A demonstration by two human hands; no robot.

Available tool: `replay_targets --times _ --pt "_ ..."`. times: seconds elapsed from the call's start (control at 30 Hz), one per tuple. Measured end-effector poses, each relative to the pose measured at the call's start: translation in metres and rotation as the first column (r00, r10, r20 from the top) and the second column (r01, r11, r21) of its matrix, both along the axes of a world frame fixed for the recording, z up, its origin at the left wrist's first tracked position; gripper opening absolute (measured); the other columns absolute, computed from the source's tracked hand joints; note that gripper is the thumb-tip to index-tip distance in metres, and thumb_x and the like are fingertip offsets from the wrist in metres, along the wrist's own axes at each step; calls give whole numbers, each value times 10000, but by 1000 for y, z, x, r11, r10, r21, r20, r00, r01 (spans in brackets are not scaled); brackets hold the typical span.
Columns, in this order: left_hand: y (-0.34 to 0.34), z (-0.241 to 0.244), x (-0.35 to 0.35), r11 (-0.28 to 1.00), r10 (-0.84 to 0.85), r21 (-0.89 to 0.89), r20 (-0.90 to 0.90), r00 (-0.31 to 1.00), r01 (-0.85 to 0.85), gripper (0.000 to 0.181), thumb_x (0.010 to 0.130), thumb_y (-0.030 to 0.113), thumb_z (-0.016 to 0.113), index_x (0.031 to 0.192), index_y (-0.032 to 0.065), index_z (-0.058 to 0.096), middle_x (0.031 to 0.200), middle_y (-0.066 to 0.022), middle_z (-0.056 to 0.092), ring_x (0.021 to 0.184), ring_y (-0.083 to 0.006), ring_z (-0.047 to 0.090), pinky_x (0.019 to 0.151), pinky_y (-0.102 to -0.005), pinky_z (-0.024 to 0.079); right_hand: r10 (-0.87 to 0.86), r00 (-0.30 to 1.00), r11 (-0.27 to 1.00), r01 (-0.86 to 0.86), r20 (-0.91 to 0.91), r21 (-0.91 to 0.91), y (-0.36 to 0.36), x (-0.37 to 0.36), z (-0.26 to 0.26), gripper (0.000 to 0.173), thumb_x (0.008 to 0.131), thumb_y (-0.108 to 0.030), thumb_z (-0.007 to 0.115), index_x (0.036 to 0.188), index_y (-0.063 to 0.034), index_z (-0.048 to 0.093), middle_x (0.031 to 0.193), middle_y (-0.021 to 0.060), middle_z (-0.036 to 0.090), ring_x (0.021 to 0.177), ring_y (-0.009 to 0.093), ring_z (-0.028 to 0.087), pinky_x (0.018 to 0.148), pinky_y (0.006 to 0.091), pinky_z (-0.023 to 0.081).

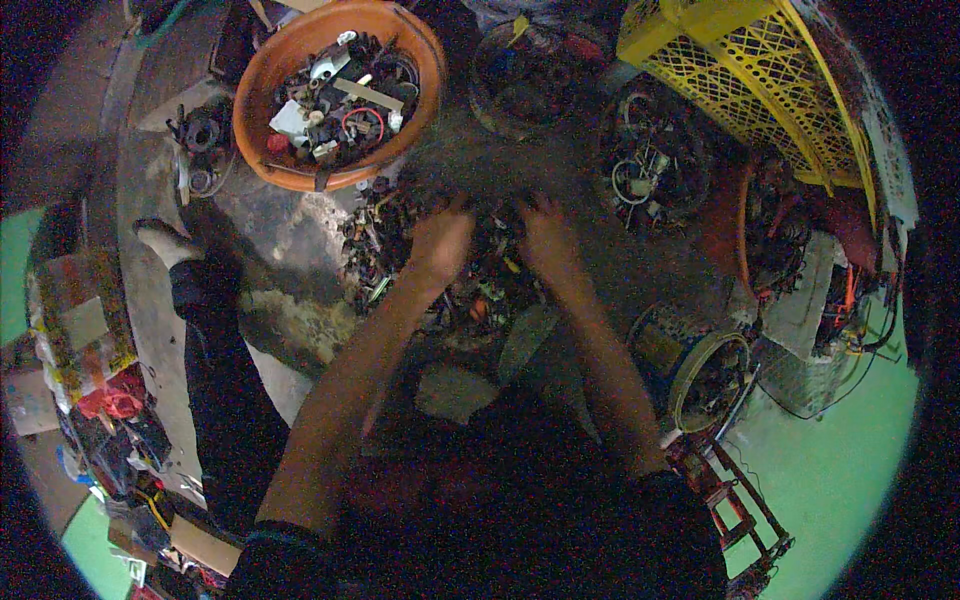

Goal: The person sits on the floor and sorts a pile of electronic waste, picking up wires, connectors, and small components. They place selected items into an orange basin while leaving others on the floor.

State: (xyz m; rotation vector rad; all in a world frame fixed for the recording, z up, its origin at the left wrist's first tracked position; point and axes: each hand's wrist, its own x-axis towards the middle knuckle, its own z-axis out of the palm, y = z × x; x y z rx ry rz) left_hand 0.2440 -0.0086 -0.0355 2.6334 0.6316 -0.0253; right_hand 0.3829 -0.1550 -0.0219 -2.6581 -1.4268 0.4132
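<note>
On the floor before me lies a loose pile of small mixed scrap parts (480, 292), mostly dark, with some orange and yellow bits. My left hand (444, 238) reaches down into its far left portion, fingers bent. To the right of it, across a narrow gap, my right hand (549, 231) is at the pile's far right side. Shadow and blur hide the fingertips of both hands, so whether they pinch any piece is unclear. An orange plastic basin (259, 154) holding scrap pieces stands beyond my left hand.
A dark round container (480, 97) stands at the far middle. Cables and rings (634, 180) lie right of my hands, near a yellow plastic crate (757, 67). A tipped bucket (679, 390) sits by my right forearm. My bare foot (165, 244) rests at left.
</note>
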Motion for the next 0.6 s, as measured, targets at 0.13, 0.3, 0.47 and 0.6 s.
replay_targets --times 0.13,0.3,0.47,0.6 --pt "2 24 0 996 7 -86 -50 999 -11 360 815 57 672 1174 31 684 1320 -193 612 1093 -416 658 893 -509 579 -96 990 990 106 -105 93 -8 8 -8 433 835 -114 706 1263 -71 667 1276 200 645 1182 412 613 1015 499 510" --pt "-15 41 -39 963 254 -153 231 939 -223 287 832 163 753 1080 24 718 1265 -210 639 1040 -364 693 879 -462 587 -64 994 998 66 -86 17 -3 7 1 339 868 -177 690 1193 -80 710 1239 182 669 1150 400 632 987 499 522" --pt "-7 126 -57 866 488 -360 463 740 -346 342 793 148 836 1091 29 716 1079 -163 698 854 -284 713 762 -368 580 33 988 999 -29 -148 26 6 5 -12 343 864 -185 696 1196 -102 712 1180 182 691 1057 400 676 922 497 552" --pt "62 184 -43 838 480 -144 654 585 -527 347 792 132 851 1098 29 723 1022 -134 697 770 -229 690 680 -368 563 -70 979 990 92 -191 106 1 -3 -5 360 854 -215 716 1200 -114 713 1110 183 716 1009 400 693 882 483 564"
